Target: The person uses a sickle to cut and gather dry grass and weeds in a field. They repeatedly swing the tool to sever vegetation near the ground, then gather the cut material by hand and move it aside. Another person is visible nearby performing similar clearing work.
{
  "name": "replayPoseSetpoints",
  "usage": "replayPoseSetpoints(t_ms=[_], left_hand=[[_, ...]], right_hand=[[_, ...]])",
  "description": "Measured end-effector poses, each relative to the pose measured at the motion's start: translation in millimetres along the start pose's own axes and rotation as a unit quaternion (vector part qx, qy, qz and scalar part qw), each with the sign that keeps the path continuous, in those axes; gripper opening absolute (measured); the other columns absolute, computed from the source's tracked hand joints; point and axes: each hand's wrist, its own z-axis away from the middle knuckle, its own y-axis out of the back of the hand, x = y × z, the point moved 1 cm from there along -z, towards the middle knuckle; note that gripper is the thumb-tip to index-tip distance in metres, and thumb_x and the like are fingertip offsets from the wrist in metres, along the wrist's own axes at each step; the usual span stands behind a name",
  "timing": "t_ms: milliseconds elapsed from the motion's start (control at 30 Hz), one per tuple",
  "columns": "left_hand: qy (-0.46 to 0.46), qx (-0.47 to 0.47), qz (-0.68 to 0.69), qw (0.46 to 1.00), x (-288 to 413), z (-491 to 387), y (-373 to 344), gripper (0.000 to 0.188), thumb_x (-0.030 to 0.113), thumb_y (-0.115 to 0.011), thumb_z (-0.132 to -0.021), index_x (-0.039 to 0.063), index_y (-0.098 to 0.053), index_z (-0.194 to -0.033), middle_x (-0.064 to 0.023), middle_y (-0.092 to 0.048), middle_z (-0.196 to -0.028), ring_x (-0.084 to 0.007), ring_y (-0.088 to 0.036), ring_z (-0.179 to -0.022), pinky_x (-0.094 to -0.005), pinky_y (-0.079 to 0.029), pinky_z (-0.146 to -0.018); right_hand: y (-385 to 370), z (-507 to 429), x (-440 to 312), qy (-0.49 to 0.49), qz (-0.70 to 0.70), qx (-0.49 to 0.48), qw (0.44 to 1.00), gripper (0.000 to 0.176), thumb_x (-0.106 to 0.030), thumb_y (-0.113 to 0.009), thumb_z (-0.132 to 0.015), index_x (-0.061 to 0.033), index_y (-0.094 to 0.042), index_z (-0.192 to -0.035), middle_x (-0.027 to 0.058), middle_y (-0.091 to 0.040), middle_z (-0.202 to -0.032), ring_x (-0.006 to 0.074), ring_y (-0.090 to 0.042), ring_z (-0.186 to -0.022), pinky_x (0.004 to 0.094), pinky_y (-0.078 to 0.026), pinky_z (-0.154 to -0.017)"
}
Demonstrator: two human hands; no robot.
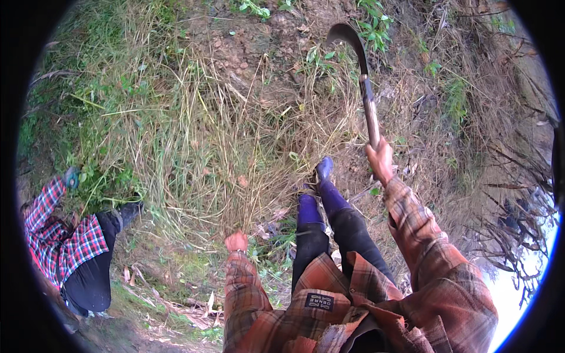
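Note:
My right hand grips the wooden handle of a sickle. Its dark curved blade points away from me and hooks to the left at the top of the view, above the ground. Lower and to the left, my left hand is closed in a fist around the near ends of long, dry grass stalks. The stalks fan out from it across the ground, and the fingers' undersides are hidden. Between my hands are my purple rubber boots, standing at the edge of the grass.
At the left, another person in a checked shirt bends over green plants, with a gloved hand among them. Bare soil lies ahead. Dry leaves litter the lower left. Dark, dry stems line the right edge.

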Motion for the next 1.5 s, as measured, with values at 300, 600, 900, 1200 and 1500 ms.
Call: replayPoseSetpoints(t_ms=[300,600,900,1200,1500], left_hand=[[-0.067,0.057,-0.006,0.996,29,40,23,0.05,0.024,-0.063,-0.074,-0.004,-0.05,-0.114,-0.0194,-0.052,-0.116,-0.0307,-0.046,-0.114,-0.0444,-0.033,-0.095],[-0.216,0.086,0.117,0.966,122,55,189,0.044,0.019,-0.06,-0.079,0.006,-0.054,-0.121,-0.0152,-0.048,-0.126,-0.0319,-0.046,-0.118,-0.0464,-0.033,-0.103],[-0.086,0.137,0.49,0.857,373,-290,295,0.111,0.064,-0.062,-0.072,-0.001,-0.008,-0.144,-0.0227,-0.011,-0.15,-0.0325,-0.014,-0.139,-0.0412,-0.016,-0.114],[-0.013,0.012,0.445,0.895,499,-318,240,0.126,0.035,-0.082,-0.058,-0.011,0.003,-0.14,-0.0321,-0.03,-0.139,-0.0348,-0.039,-0.128,-0.0306,-0.031,-0.107],[-0.003,0.12,0.49,0.863,456,-341,221,0.033,0.023,-0.065,-0.079,-0.008,-0.059,-0.089,-0.0204,-0.062,-0.082,-0.0305,-0.059,-0.073,-0.0376,-0.045,-0.065]], right_hand=[[-119,24,-7,-0.096,-0.181,0.008,0.979,0.03,-0.021,-0.062,-0.075,0.0067,-0.053,-0.081,0.0149,-0.059,-0.066,0.0224,-0.058,-0.059,0.0385,-0.047,-0.055],[-34,-35,26,-0.053,-0.234,0.051,0.969,0.02,-0.017,-0.061,-0.078,0.0007,-0.051,-0.076,0.0039,-0.053,-0.055,0.0124,-0.047,-0.041,0.0298,-0.037,-0.038],[-35,106,55,-0.174,-0.181,-0.115,0.961,0.025,-0.013,-0.059,-0.073,0.0052,-0.054,-0.089,0.0062,-0.052,-0.055,0.0119,-0.05,-0.048,0.0308,-0.041,-0.042],[-16,145,41,-0.165,-0.227,-0.112,0.953,0.024,-0.013,-0.06,-0.075,0.0045,-0.053,-0.09,0.0076,-0.054,-0.058,0.0115,-0.052,-0.052,0.0304,-0.043,-0.047],[42,124,112,-0.003,-0.072,-0.105,0.992,0.028,-0.016,-0.061,-0.074,0.005,-0.052,-0.09,0.0217,-0.055,-0.059,0.0311,-0.059,-0.053,0.0398,-0.046,-0.054]])
